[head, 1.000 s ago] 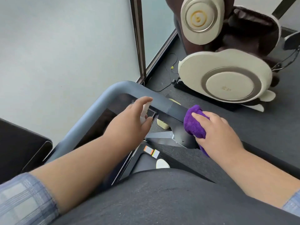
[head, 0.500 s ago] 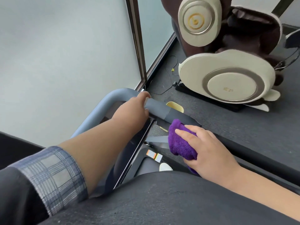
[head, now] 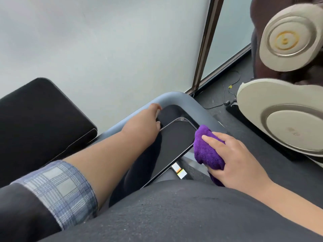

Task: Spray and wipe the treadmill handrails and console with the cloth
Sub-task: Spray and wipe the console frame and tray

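The treadmill's blue-grey handrail [head: 176, 97] curves around the dark console screen [head: 176, 137] in the middle of the view. My left hand [head: 143, 124] reaches forward to the rail's inner left corner, fingers curled round a small pale spray bottle [head: 158, 112] that is almost wholly hidden. My right hand [head: 239, 159] holds a bunched purple cloth [head: 204, 151] against the console's right edge, just below the right arm of the rail.
A beige and brown massage chair [head: 288, 119] stands close on the right. A black padded seat [head: 40, 116] sits at left. A frosted glass wall [head: 104, 49] with a brown post [head: 204, 46] lies ahead, and a cable [head: 225, 95] trails on the floor.
The view swung left and down. My left hand moved along the rail to its left inner corner. My right hand brought the cloth from the right rail joint to the console's right edge.
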Demonstrator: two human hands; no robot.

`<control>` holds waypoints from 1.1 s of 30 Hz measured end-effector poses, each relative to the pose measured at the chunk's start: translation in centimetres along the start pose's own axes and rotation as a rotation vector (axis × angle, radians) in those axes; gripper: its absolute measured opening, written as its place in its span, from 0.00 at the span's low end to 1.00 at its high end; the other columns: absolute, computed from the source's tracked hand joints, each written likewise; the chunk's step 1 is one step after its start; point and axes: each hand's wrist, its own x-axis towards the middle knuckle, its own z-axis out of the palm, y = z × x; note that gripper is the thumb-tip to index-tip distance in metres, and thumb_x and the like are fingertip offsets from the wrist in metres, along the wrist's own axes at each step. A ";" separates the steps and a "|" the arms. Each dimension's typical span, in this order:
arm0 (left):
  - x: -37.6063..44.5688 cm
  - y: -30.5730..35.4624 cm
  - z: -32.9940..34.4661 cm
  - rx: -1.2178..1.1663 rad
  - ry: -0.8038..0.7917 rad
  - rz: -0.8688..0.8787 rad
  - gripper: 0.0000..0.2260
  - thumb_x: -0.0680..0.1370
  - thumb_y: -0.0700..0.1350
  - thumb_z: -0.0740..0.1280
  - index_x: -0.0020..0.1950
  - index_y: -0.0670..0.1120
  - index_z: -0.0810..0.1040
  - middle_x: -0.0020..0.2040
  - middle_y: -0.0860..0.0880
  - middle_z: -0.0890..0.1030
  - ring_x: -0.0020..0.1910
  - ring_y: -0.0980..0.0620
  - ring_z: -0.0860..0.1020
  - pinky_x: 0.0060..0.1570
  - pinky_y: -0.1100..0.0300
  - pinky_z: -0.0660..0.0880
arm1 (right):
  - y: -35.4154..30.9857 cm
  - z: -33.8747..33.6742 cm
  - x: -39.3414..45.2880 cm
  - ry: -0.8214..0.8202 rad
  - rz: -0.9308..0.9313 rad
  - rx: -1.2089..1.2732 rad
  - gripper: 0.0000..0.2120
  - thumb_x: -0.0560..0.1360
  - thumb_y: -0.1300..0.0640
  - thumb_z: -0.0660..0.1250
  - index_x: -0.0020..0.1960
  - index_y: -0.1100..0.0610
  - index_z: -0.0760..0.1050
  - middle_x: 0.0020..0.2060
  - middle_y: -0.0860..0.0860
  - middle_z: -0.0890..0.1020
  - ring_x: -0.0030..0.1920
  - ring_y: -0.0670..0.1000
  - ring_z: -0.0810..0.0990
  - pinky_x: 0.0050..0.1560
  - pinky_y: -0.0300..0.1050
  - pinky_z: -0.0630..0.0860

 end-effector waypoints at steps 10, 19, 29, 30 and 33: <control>-5.5 0.4 0.4 -0.239 0.014 0.076 0.22 0.80 0.54 0.64 0.68 0.68 0.58 0.43 0.62 0.78 0.30 0.64 0.76 0.29 0.67 0.66 | 2.7 -1.9 2.4 -0.028 0.255 -0.170 0.40 0.69 0.36 0.72 0.77 0.42 0.61 0.73 0.50 0.66 0.69 0.58 0.67 0.69 0.57 0.69; -10.6 -3.0 1.8 -0.425 0.055 0.052 0.25 0.78 0.56 0.67 0.66 0.76 0.58 0.48 0.66 0.78 0.44 0.70 0.76 0.40 0.67 0.69 | 1.5 0.7 7.7 -0.060 0.103 -0.492 0.39 0.73 0.31 0.63 0.78 0.47 0.60 0.72 0.57 0.67 0.64 0.61 0.73 0.59 0.57 0.75; -14.9 -6.9 2.5 -0.636 0.251 0.025 0.33 0.75 0.54 0.68 0.70 0.76 0.53 0.52 0.64 0.78 0.46 0.61 0.79 0.46 0.63 0.73 | -5.4 5.0 18.6 -0.295 -0.441 -0.573 0.41 0.75 0.36 0.67 0.81 0.44 0.50 0.80 0.53 0.52 0.78 0.58 0.52 0.76 0.56 0.51; -15.1 -7.0 2.5 -0.640 0.258 0.030 0.33 0.75 0.53 0.68 0.70 0.76 0.53 0.51 0.63 0.78 0.46 0.60 0.79 0.46 0.64 0.73 | -6.6 5.7 18.5 -0.330 -0.522 -0.544 0.40 0.76 0.37 0.66 0.81 0.44 0.50 0.81 0.52 0.51 0.79 0.57 0.50 0.77 0.56 0.48; -15.5 -7.1 2.4 -0.653 0.282 0.046 0.32 0.75 0.57 0.68 0.70 0.76 0.53 0.51 0.63 0.78 0.46 0.59 0.80 0.46 0.70 0.72 | -10.0 8.6 16.4 -0.381 -0.697 -0.495 0.38 0.78 0.39 0.65 0.81 0.42 0.49 0.81 0.51 0.50 0.80 0.57 0.46 0.77 0.56 0.41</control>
